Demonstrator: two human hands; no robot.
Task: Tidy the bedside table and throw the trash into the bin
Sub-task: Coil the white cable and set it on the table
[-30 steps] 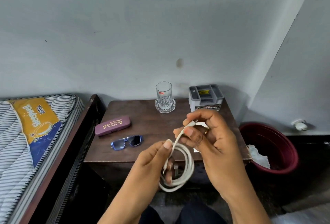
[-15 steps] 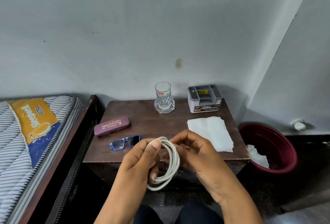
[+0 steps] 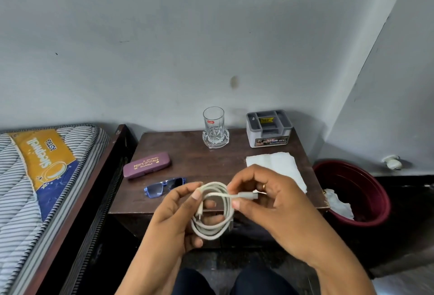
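A coiled white cable (image 3: 215,210) hangs over the front edge of the dark wooden bedside table (image 3: 211,160). My left hand (image 3: 180,214) grips the coil from the left. My right hand (image 3: 265,198) pinches the cable's plug end and lays it across the coil. On the table lie a purple glasses case (image 3: 147,165), blue sunglasses (image 3: 164,186) and a white tissue (image 3: 279,165), partly hidden by my right hand. A dark red bin (image 3: 366,191) with crumpled white paper inside stands on the floor to the right.
A glass tumbler on a glass coaster (image 3: 215,130) and a grey compartment organiser (image 3: 269,127) stand at the table's back edge by the wall. A striped mattress on a wooden bed frame (image 3: 47,177) flanks the table's left side. My knees (image 3: 234,280) show below.
My right hand dropped from above the coil and now draws the plug end sideways across it. The tissue, hidden a second ago, came into view. My left hand kept hold of the coil.
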